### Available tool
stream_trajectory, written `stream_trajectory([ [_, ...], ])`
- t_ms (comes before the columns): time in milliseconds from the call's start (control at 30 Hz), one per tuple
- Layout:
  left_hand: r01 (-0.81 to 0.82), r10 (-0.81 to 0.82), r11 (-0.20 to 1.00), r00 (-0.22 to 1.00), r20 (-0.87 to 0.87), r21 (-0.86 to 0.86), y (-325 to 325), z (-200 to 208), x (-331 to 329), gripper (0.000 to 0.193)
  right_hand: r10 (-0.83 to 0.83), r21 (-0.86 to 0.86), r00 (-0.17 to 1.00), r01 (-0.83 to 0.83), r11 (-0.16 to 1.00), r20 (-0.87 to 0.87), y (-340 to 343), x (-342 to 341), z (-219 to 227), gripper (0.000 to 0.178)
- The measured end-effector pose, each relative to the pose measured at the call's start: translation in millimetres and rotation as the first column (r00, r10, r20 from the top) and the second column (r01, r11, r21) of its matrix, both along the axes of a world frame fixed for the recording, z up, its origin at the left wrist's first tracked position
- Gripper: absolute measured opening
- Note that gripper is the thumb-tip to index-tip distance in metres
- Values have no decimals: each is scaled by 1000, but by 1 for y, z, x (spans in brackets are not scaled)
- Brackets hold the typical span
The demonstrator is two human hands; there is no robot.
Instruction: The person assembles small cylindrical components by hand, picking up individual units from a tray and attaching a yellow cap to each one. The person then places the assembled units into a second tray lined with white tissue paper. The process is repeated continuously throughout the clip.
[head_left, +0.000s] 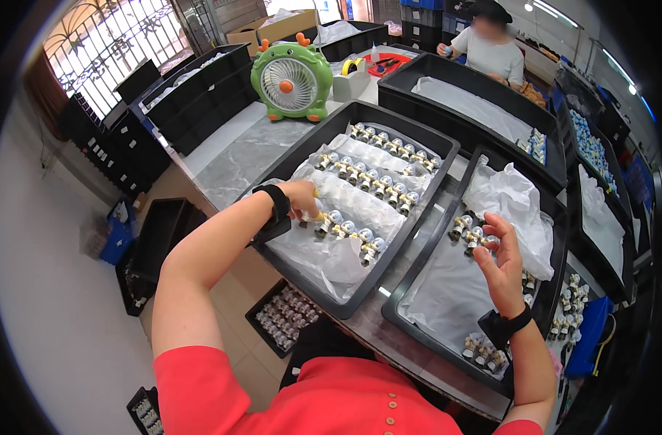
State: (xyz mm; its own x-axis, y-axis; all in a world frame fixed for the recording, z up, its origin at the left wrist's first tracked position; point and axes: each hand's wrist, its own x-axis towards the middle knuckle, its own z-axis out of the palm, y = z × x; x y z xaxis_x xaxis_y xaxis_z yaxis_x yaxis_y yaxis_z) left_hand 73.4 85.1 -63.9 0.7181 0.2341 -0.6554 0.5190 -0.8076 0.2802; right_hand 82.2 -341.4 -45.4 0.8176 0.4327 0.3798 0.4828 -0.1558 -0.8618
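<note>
I can't tell if my left fingers (309,205) pinch a figurine (335,217); my right fingers (504,232) spread above a black tray (393,307).

Left arm (189,283): elbow bent and held out to the side, forearm (226,235) angled up and inward. Left hand (298,197) is turned knuckles-up, its fingers curled forward and downward; closure at the fingertips cannot be determined, as they are partly hidden. Right arm (532,366): forearm raised steeply from the lower right. Right hand (506,272) is held upright, palm inward, fingers loosely bent, with the thumb parted from them. Both wrists are encircled by dark bands (279,204). The hands are held well apart.
</note>
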Motion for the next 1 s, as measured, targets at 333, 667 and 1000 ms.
stream_trajectory([
  [333,136,-156,984,968,195,112,-10,7,-9,74,30,-21,999,-29,999,23,1,-3,8,33],
  [667,91,-99,994,983,154,58,-2,10,-7,53,41,6,999,-41,999,12,2,-3,8,26],
  [1000,128,-132,987,991,36,100,-4,10,-5,33,32,-15,999,-31,999,27,3,-4,8,22],
])
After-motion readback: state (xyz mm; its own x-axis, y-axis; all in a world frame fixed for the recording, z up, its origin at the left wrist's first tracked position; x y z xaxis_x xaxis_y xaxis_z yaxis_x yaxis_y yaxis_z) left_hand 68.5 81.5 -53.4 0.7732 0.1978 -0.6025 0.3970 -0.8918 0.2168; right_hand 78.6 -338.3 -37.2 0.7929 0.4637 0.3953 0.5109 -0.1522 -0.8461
